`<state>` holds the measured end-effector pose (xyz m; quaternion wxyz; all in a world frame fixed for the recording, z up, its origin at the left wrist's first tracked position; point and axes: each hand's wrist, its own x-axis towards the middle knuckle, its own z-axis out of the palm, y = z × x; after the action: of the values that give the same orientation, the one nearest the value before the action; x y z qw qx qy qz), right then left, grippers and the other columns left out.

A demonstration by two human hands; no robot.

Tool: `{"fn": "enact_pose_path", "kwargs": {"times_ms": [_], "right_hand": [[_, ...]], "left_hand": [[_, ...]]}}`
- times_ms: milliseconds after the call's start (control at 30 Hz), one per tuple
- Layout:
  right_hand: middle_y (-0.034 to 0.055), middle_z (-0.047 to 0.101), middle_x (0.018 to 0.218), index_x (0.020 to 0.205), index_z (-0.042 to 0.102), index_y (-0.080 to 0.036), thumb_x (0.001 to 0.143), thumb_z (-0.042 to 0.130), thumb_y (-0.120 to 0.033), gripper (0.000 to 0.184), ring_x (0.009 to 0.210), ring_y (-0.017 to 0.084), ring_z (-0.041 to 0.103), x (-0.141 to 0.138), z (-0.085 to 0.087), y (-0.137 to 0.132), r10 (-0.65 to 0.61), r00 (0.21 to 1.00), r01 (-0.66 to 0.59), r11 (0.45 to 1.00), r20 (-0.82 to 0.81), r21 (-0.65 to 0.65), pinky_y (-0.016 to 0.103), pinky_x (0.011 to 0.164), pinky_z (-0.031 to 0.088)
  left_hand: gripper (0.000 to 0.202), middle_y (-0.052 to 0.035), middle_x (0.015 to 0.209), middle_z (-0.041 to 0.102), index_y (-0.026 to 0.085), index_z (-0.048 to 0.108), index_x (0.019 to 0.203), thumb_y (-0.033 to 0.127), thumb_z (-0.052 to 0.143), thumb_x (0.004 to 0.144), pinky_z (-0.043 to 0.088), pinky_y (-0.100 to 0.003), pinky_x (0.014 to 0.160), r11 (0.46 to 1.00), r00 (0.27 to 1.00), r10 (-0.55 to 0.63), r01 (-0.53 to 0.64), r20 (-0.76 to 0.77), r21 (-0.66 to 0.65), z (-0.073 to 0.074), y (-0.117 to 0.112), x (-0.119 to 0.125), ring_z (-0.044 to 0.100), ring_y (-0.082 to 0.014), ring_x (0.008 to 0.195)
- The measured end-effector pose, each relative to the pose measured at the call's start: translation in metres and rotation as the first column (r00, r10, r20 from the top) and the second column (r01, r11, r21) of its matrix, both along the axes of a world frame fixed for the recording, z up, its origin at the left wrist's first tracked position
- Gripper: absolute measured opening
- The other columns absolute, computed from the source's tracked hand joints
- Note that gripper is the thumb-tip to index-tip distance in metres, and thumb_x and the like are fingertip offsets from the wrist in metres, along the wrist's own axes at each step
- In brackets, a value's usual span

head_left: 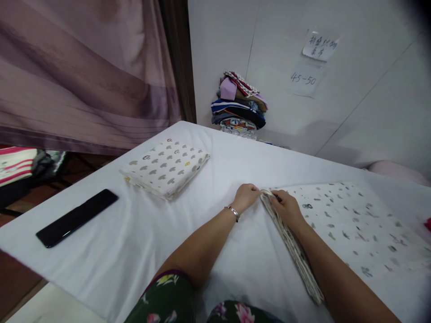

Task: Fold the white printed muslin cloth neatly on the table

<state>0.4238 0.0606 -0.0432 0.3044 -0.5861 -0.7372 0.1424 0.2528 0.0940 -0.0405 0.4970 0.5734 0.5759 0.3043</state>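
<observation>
A white cloth printed with small leaf-like marks (pixel 357 220) lies folded in layers on the right part of the table. My left hand (pixel 247 197) has its fingers pinched on the far left corner of this cloth. At the same corner, my right hand (pixel 286 208) grips the layered edge, its thumb and fingers closed around the fabric. Several layers show along the near left edge, partly behind my right forearm. To the left sits a second folded cloth (pixel 168 166), white with grey mushroom-like shapes, apart from both hands.
A long black glossy object (pixel 77 217) lies near the left edge of the white-covered table (pixel 141 237). Behind the far edge rises a pile of folded clothes (pixel 239 107) against the wall. A pinkish curtain (pixel 84 67) hangs at the left. Handwritten papers (pixel 319 47) are on the wall.
</observation>
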Motion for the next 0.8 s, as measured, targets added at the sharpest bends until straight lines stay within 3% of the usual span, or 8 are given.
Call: {"fn": "enact_pose_path", "kwargs": {"times_ms": [133, 267, 533, 800], "right_hand": [[0.0034, 0.064, 0.090, 0.096, 0.065, -0.021, 0.082, 0.046, -0.034, 0.027, 0.079, 0.018, 0.057, 0.000, -0.001, 0.000, -0.007, 0.999, 0.007, 1.000, -0.035, -0.002, 0.030, 0.069, 0.044], [0.0040, 0.064, 0.090, 0.096, 0.064, -0.020, 0.082, 0.046, -0.033, 0.027, 0.081, 0.018, 0.057, 0.000, -0.003, 0.001, 0.016, 0.999, -0.016, 0.999, -0.034, 0.028, 0.030, 0.071, 0.044], [0.0048, 0.065, 0.089, 0.095, 0.064, -0.019, 0.082, 0.045, -0.035, 0.028, 0.083, 0.019, 0.057, -0.002, -0.005, 0.002, 0.027, 0.999, -0.027, 0.999, -0.017, 0.036, 0.032, 0.074, 0.044], [0.0049, 0.065, 0.090, 0.096, 0.065, -0.020, 0.082, 0.047, -0.037, 0.029, 0.082, 0.019, 0.057, 0.000, -0.008, 0.001, 0.011, 0.999, -0.011, 1.000, -0.036, 0.012, 0.032, 0.074, 0.044]], "left_hand": [[0.021, -0.0003, 0.077, 0.068, 0.021, 0.070, 0.076, 0.037, 0.056, 0.074, 0.041, -0.023, 0.063, 0.986, 0.962, -0.072, 0.109, -0.262, 0.128, 0.003, -0.007, 0.002, 0.058, -0.0135, 0.072], [0.025, 0.0000, 0.079, 0.069, 0.025, 0.071, 0.076, 0.040, 0.051, 0.078, 0.041, -0.023, 0.066, 0.969, 0.914, -0.094, 0.175, -0.395, 0.174, 0.004, -0.016, 0.011, 0.060, -0.0148, 0.076], [0.025, -0.0031, 0.086, 0.070, 0.024, 0.071, 0.080, 0.033, 0.047, 0.077, 0.043, -0.025, 0.067, 0.970, 0.847, -0.051, 0.168, -0.530, 0.175, 0.006, -0.018, 0.023, 0.062, -0.0183, 0.082], [0.025, -0.0101, 0.085, 0.069, 0.018, 0.071, 0.083, 0.029, 0.051, 0.074, 0.045, -0.026, 0.066, 0.980, 0.822, -0.141, 0.194, -0.552, 0.038, 0.011, -0.015, 0.013, 0.063, -0.0210, 0.081]]}}
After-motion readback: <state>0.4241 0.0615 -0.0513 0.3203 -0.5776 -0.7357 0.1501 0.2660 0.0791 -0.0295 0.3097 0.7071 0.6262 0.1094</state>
